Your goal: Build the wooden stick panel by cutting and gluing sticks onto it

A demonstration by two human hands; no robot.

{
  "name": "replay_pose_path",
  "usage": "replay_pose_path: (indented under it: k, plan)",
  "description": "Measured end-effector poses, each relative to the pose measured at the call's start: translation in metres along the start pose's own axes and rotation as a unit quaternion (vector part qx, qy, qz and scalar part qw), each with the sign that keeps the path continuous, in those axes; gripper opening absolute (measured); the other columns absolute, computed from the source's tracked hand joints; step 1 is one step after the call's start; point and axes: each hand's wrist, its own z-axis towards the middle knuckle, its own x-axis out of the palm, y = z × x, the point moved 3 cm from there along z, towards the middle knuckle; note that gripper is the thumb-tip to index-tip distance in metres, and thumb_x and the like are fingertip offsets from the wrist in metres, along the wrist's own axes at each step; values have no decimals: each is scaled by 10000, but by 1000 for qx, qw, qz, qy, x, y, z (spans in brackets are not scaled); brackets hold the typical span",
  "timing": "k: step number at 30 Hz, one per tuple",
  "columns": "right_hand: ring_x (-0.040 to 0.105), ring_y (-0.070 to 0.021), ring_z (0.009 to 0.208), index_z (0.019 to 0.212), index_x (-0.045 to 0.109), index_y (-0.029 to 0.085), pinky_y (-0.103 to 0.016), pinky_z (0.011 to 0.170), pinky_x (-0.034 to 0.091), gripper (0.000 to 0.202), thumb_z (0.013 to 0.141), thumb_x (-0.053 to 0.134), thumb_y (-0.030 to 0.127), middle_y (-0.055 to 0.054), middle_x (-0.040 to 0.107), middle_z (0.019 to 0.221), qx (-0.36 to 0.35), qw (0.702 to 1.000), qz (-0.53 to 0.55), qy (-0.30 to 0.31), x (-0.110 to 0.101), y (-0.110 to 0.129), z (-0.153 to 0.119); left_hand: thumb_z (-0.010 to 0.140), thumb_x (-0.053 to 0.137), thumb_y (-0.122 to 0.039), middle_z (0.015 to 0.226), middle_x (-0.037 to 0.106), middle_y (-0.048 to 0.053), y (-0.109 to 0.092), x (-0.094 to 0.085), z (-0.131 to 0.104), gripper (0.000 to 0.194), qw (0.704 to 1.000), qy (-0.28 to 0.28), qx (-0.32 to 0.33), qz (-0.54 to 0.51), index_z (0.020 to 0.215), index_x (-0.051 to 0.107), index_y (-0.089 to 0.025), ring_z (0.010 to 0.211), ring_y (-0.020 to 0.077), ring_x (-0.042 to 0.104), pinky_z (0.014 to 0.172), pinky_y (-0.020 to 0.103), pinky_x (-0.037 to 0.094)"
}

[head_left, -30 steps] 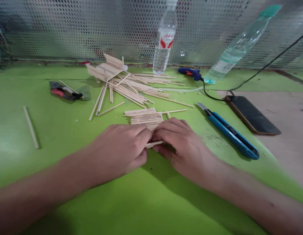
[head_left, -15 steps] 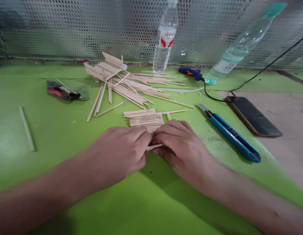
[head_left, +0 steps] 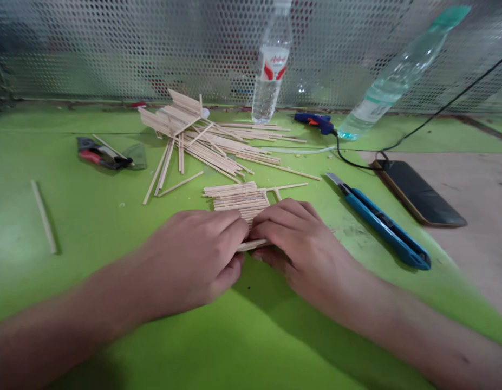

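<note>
Close together at the table's middle, my left hand (head_left: 206, 252) and my right hand (head_left: 301, 241) pinch the near edge of a small panel of wooden sticks (head_left: 242, 201). Both hands are closed, and they cover the panel's lower part. A pale wooden stick (head_left: 253, 245) shows between my fingers along that near edge. Thin sticks jut out from the panel's far right side. Beyond it lies a pile of loose wooden sticks (head_left: 218, 154), with a built stick piece (head_left: 180, 116) resting on its left end.
A blue box cutter (head_left: 386, 227) with its blade out and a phone (head_left: 419, 192) lie at right. Further back are a blue glue gun (head_left: 315, 122) with a cord and two bottles, one clear (head_left: 271, 70), one green-tinted (head_left: 397, 81). Red-handled pliers (head_left: 104, 154) and a stick (head_left: 43, 216) are left.
My hands stay at the panel's near edge with almost the same grip. Slightly more of the stick shows between my fingers. The whole view has shifted a little.
</note>
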Motion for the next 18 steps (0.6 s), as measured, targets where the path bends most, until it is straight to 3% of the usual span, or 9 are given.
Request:
replay_pose_path:
  k: [7,11,18]
  plan:
    - [578,-259,1006,933,661,171,-441,890,429,108,911,645,67,-74,701,1028,16,999,28,-8,-9,3,2,957,573,-261,990,667,53,2,-2,4,126,999,-30,19,-2,1050,607,-185,878,221,624,759,382,501]
    - [580,-239,940,878,641,179,-430,848,437,165,994,550,104,-80,688,974,21,997,67,-21,-8,2,3,942,594,-241,1012,652,61,3,-1,7,127,999,-38,33,-18,1047,605,-170,945,229,591,857,406,495]
    - [564,-232,889,935,684,171,-413,809,430,176,1002,539,98,-73,682,932,24,996,75,-45,-2,0,3,923,579,-204,1016,635,40,6,4,7,125,997,-30,13,-70,1044,602,-184,971,222,555,871,405,475]
